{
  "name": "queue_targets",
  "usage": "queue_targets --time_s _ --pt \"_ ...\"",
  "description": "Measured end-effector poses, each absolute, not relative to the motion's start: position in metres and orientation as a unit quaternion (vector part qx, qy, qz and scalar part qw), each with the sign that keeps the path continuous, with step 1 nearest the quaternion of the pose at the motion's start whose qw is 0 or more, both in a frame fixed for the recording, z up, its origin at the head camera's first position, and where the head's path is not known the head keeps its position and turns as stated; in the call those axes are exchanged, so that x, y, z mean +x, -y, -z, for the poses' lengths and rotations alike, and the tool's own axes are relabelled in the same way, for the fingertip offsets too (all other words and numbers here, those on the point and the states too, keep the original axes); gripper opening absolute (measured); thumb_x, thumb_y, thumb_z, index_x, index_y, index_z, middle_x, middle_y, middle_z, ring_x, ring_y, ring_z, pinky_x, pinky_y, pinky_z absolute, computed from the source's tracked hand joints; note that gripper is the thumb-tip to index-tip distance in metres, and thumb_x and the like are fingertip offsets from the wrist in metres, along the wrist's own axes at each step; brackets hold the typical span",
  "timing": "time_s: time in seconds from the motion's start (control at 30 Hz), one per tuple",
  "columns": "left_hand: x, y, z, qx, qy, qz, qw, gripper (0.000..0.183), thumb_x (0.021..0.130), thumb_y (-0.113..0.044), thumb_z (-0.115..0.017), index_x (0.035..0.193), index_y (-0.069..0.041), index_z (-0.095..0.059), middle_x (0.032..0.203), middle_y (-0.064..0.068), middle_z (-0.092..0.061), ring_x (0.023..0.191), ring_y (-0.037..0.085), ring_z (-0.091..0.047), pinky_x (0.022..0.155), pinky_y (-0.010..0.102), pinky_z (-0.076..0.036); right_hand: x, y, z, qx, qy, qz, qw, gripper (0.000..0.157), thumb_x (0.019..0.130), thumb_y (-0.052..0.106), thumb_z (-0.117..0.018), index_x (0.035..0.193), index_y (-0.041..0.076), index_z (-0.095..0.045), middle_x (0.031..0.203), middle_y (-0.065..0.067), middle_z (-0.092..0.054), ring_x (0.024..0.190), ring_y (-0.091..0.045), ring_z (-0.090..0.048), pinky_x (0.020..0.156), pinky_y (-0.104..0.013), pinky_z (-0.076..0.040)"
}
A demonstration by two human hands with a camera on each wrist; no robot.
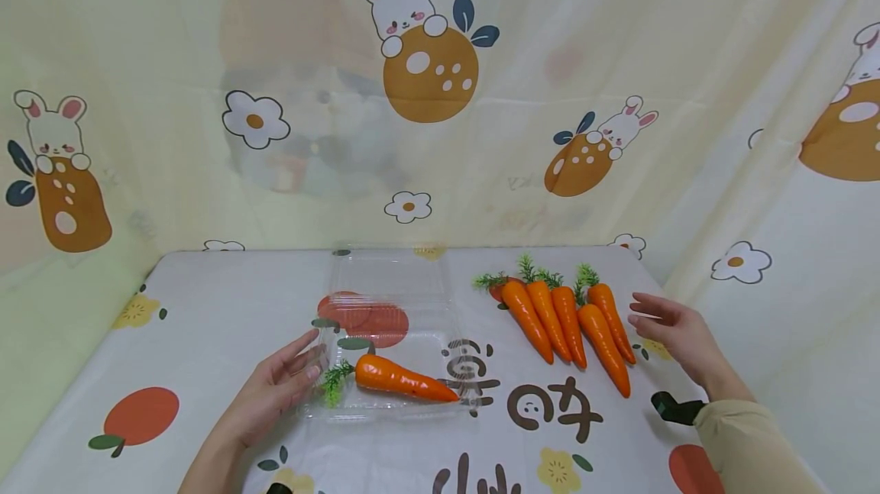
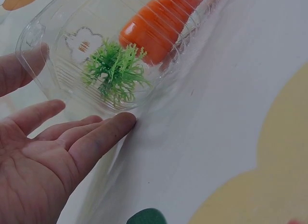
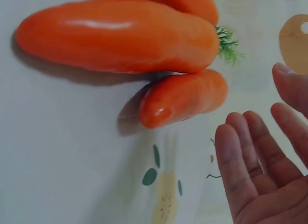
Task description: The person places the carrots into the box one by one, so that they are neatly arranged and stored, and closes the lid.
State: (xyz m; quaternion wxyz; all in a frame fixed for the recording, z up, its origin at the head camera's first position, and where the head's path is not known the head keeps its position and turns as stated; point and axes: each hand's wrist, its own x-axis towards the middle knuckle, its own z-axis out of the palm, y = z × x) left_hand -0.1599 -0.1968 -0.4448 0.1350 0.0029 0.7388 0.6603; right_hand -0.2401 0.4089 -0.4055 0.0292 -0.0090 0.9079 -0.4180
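Observation:
A clear plastic clamshell box (image 1: 412, 341) lies with its lid raised at the back. One toy carrot (image 1: 399, 378) with a green leafy top (image 2: 115, 72) rests inside, along the front wall. At the box's left side is my left hand (image 1: 278, 387), fingers extended and fingertips right at the wall. On the right, several more orange carrots (image 1: 605, 337) lie fanned out in a group, tips toward me. My right hand (image 1: 684, 337) hovers just right of the outermost carrot (image 3: 185, 96), its fingers relaxed and apart from it, holding nothing.
A white patterned cloth (image 1: 227, 311) with fruit, flowers and lettering covers the table. Behind and at both sides hang pale curtains (image 1: 309, 196) printed with rabbits. A dark strap end (image 1: 677, 408) sticks out from the right sleeve (image 1: 745, 440).

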Motion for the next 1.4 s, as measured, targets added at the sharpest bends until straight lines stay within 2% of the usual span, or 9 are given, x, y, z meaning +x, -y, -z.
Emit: queue_targets --time_s 0.17,0.27,0.37,0.6,0.73,0.93,1.23,1.4 --pt "-0.160 0.197 0.445 0.002 -0.738 -0.662 0.134 0.069 0.104 -0.018 -0.059 0.163 -0.010 -0.024 0.163 0.025 -0.032 0.150 0.043 -0.035 0.109 0.049 -0.046 -0.245 -0.409 0.413 -0.001 -0.917 0.397 0.046 0.067 0.105 0.032 -0.058 0.155 -0.006 -0.034 0.149 -0.035 -0.047 0.117 -0.031 -0.067 0.089 -0.030 -0.061" --pt "-0.160 0.198 0.445 0.003 -0.736 -0.664 0.134 0.069 0.104 -0.018 -0.058 0.163 -0.010 -0.024 0.163 0.025 -0.033 0.150 0.043 -0.036 0.109 0.048 -0.046 -0.249 -0.406 0.414 0.010 -0.918 0.392 0.055 0.065 0.105 0.029 -0.057 0.154 -0.008 -0.033 0.148 -0.037 -0.046 0.121 -0.043 -0.063 0.089 -0.033 -0.061" --pt "-0.160 0.198 0.445 0.004 -0.735 -0.665 0.134 0.069 0.104 -0.019 -0.058 0.163 -0.010 -0.024 0.163 0.025 -0.032 0.150 0.043 -0.036 0.109 0.049 -0.046 -0.252 -0.402 0.415 0.019 -0.919 0.388 0.064 0.064 0.105 0.027 -0.056 0.153 -0.009 -0.034 0.147 -0.039 -0.046 0.118 -0.042 -0.064 0.090 -0.036 -0.061" --pt "-0.160 0.199 0.446 0.009 -0.734 -0.665 0.136 0.069 0.104 -0.019 -0.058 0.164 -0.010 -0.023 0.163 0.024 -0.032 0.150 0.042 -0.035 0.108 0.046 -0.048 -0.260 -0.397 0.419 0.054 -0.924 0.367 0.092 0.070 0.103 0.033 -0.059 0.154 -0.008 -0.033 0.147 -0.038 -0.045 0.103 -0.028 -0.069 0.085 -0.037 -0.061" --pt "-0.160 0.199 0.445 0.011 -0.732 -0.666 0.138 0.070 0.104 -0.019 -0.058 0.164 -0.010 -0.023 0.164 0.024 -0.031 0.150 0.042 -0.034 0.109 0.047 -0.047 -0.262 -0.395 0.422 0.066 -0.928 0.353 0.102 0.070 0.103 0.033 -0.059 0.154 -0.007 -0.033 0.148 -0.038 -0.044 0.106 -0.033 -0.065 0.081 -0.035 -0.058" --pt "-0.160 0.199 0.445 0.015 -0.735 -0.665 0.134 0.069 0.104 -0.019 -0.058 0.164 -0.010 -0.023 0.164 0.024 -0.032 0.151 0.042 -0.034 0.110 0.050 -0.046 -0.263 -0.389 0.420 0.070 -0.935 0.332 0.104 0.067 0.103 0.030 -0.058 0.154 -0.006 -0.034 0.147 -0.038 -0.045 0.118 -0.045 -0.057 0.088 -0.044 -0.060" --pt "-0.161 0.199 0.445 0.016 -0.737 -0.664 0.129 0.069 0.104 -0.019 -0.058 0.163 -0.009 -0.024 0.164 0.024 -0.032 0.151 0.042 -0.033 0.110 0.050 -0.045 -0.264 -0.383 0.415 0.085 -0.936 0.326 0.102 0.065 0.103 0.028 -0.057 0.153 -0.007 -0.036 0.143 -0.037 -0.050 0.110 -0.040 -0.063 0.090 -0.044 -0.059" --pt "-0.161 0.199 0.445 0.017 -0.733 -0.668 0.130 0.069 0.104 -0.017 -0.058 0.163 -0.009 -0.023 0.163 0.024 -0.032 0.151 0.042 -0.034 0.109 0.045 -0.047 -0.265 -0.383 0.417 0.103 -0.929 0.341 0.103 0.064 0.103 0.027 -0.058 0.153 -0.007 -0.037 0.143 -0.037 -0.050 0.109 -0.037 -0.062 0.087 -0.037 -0.059"
